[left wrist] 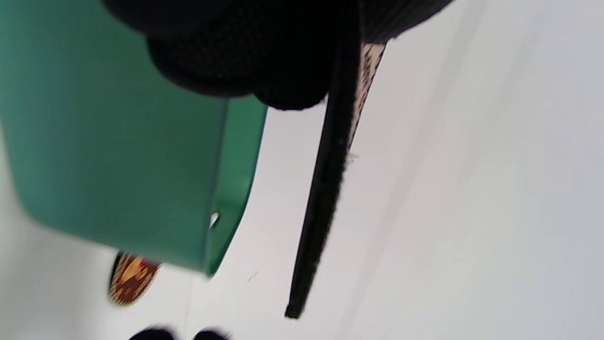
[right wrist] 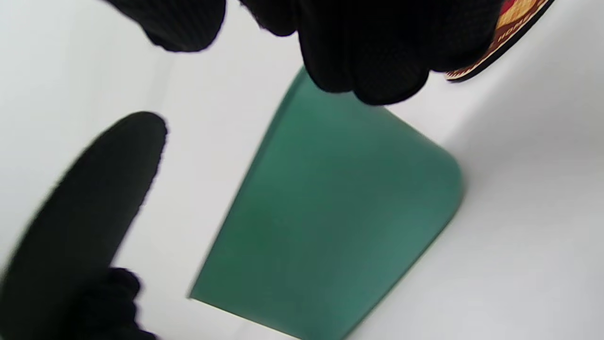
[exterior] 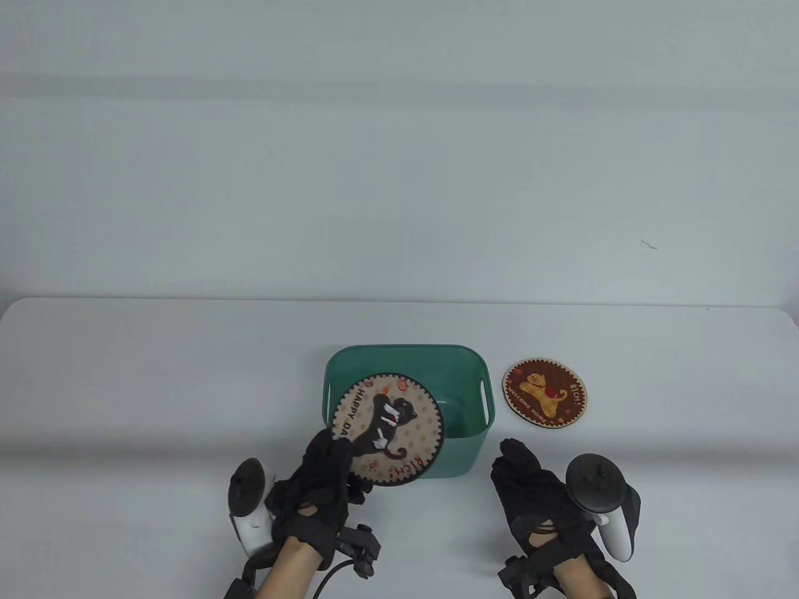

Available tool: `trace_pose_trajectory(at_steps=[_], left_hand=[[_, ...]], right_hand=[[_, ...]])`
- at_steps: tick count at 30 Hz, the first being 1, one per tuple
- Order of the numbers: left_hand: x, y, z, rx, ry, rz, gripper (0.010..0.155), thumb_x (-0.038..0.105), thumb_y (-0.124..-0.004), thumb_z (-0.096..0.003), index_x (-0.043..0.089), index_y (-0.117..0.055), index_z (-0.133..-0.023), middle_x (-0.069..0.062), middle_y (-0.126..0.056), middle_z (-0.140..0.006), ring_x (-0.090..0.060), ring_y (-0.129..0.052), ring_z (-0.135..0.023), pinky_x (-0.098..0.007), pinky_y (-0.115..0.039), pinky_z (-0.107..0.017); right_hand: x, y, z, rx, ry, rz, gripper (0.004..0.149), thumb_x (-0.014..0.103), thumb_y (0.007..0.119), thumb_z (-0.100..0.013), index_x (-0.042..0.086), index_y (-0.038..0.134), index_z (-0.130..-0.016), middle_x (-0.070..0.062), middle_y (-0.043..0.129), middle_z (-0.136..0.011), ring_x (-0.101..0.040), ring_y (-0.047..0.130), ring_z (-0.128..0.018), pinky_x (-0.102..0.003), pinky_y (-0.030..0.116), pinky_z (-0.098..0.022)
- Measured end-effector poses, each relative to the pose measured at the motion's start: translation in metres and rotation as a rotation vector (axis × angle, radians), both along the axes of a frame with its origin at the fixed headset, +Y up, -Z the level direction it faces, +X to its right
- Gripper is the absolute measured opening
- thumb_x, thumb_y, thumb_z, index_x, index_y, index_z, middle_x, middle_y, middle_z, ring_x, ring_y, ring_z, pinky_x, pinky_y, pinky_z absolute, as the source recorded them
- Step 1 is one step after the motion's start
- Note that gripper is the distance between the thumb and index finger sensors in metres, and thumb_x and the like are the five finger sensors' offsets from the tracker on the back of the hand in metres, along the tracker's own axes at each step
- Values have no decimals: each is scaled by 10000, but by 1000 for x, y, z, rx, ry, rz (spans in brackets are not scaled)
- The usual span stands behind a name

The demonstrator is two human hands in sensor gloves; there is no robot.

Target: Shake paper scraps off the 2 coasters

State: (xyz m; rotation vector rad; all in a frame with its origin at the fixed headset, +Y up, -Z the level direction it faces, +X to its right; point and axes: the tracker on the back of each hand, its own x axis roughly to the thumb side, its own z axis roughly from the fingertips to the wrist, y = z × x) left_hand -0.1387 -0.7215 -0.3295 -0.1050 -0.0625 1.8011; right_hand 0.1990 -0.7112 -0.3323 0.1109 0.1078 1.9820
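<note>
- The left hand [exterior: 321, 483], in a black sensor glove with a tracker strapped to its back, is reaching in from the near edge of the white worktop [exterior: 156, 374] and pinching the rim of the cream coaster [exterior: 390, 428].
- The cream coaster, round and printed with a black cat and dotted border, is being held tilted over the near left corner of the green bin [exterior: 465, 374], its far part above the opening and its near part overhanging the front wall.
- A few white paper scraps [exterior: 386, 417] are lying on the cat picture, still on the coaster's face.
- In the left wrist view the coaster is showing edge-on as a thin dark strip hanging from the gloved fingers [left wrist: 245, 52], with the bin's wall beside it.
- The green bin, a rounded plastic tub with a slot handle in its right wall, is standing on the worktop between the two hands; its contents are hard to make out.
- The brown coaster [exterior: 545, 392], round with an orange cat, is lying flat on the worktop just right of the bin, with nothing visible on it.
- The right hand [exterior: 530, 493], also gloved and carrying a tracker, is resting near the bin's right front corner with fingers relaxed and gripping nothing, apart from the brown coaster.
</note>
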Motion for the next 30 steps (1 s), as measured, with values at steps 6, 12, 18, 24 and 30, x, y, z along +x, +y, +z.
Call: trace_pose_trajectory(at_steps=[6,12,18,24,30], left_hand=[[33,-16,5,22,-155,-88,459,350,-668,-511,165,-566,-919,-58,-857,-677,-293,-885,-456,-293,-793,-275],[41,-27,5,0,-199,-137,463,345,-672,-508,162,-564,-920,-74,-852,-691,-304,-883,-468,-295,-791,-281],[37,-22,5,-11,-191,-167,465,343,-672,-510,162,-570,-925,-81,-844,-711,-309,-881,-476,-290,-790,-282],[29,3,-9,-90,-183,-222,462,329,-687,-512,165,-599,-935,-117,-830,-764,-293,-913,-412,-280,-801,-231],[14,64,-44,-18,-130,-350,449,320,-726,-507,188,-657,-930,-133,-823,-800,-273,-928,-372,-270,-802,-202]], right_hand=[[2,-7,1,-89,-18,-265,627,440,662,-462,159,378,-945,-115,836,-730,-241,906,-483,-411,740,-403],[3,-21,-7,-179,31,-262,621,346,713,-458,137,378,-936,-71,881,-623,-201,913,-376,-398,755,-351],[-3,-18,-9,-140,53,-179,556,307,710,-459,143,450,-922,-73,887,-614,-204,915,-368,-406,756,-350],[-10,13,-18,-6,-5,-72,523,300,714,-458,148,497,-909,-60,897,-637,-217,927,-403,-414,759,-372],[-17,67,-53,106,-32,20,518,306,758,-444,170,550,-899,-3,935,-691,-219,943,-455,-416,764,-404]])
